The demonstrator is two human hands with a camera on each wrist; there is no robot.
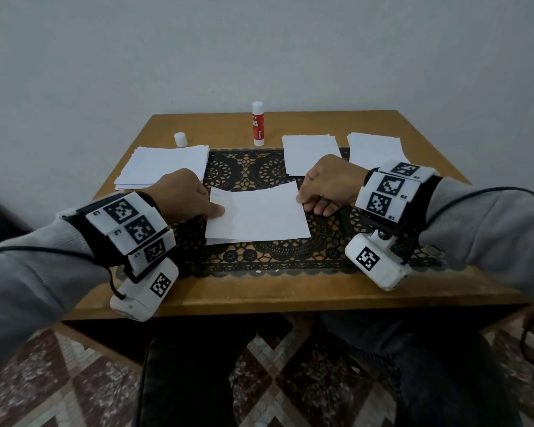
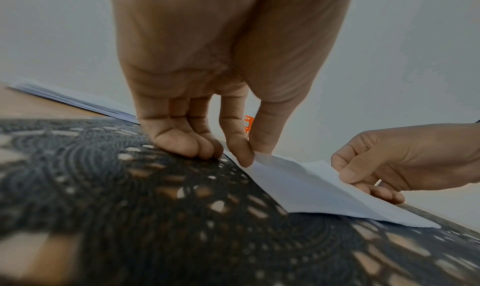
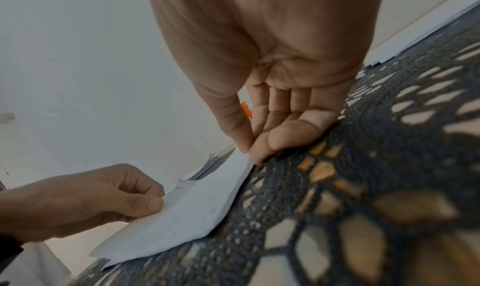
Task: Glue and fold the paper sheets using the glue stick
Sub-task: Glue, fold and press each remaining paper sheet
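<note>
A white paper sheet (image 1: 256,214) lies on the black lace mat (image 1: 259,257) in the middle of the table, with another sheet's edge showing under it. My left hand (image 1: 211,209) pinches the sheet's left edge between thumb and forefinger (image 2: 239,153). My right hand (image 1: 309,201) pinches the right edge (image 3: 248,148), lifting the paper (image 3: 182,214) slightly off the mat. The red and white glue stick (image 1: 258,124) stands upright and uncapped at the far edge of the table. Its white cap (image 1: 180,139) stands apart on the left.
A stack of white sheets (image 1: 164,166) lies at the far left of the wooden table (image 1: 259,294). Two more paper piles (image 1: 310,154) (image 1: 375,151) lie at the far right. A plain wall rises right behind the table.
</note>
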